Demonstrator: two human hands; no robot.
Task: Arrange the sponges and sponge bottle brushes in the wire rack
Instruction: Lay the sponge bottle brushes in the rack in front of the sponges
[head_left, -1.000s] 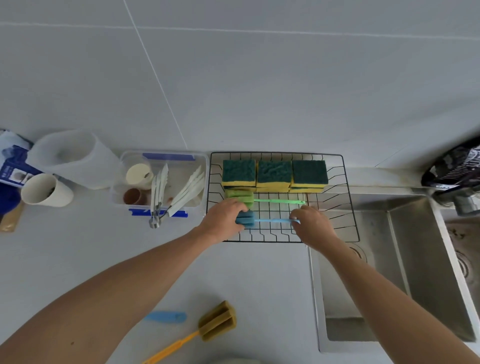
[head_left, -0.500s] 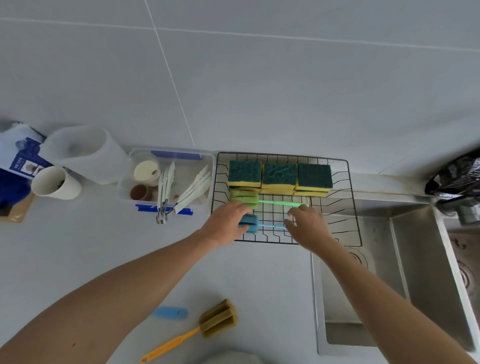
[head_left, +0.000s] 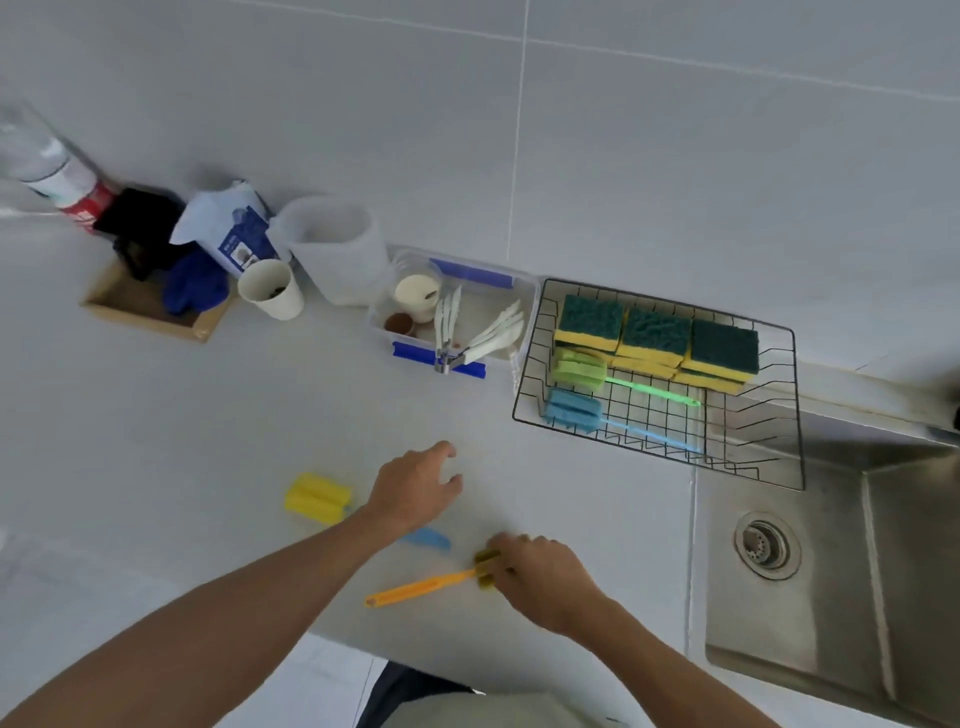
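Right hand (head_left: 545, 577) seemingly grips olive brush (head_left: 485, 569) (blurred); left hand (head_left: 415, 488) hovers, spread.

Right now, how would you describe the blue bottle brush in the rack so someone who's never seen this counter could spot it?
Find the black wire rack beside the steel sink. Three green-and-yellow sponges line its far side. Two sponge brushes lie in front of them: the blue sponge bottle brush is nearer the counter's front edge, just this side of the green sponge bottle brush.

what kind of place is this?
Most likely a kitchen counter beside a sink: a stainless sink basin with a drain, a wire rack holding scrub sponges, and a tiled wall behind.
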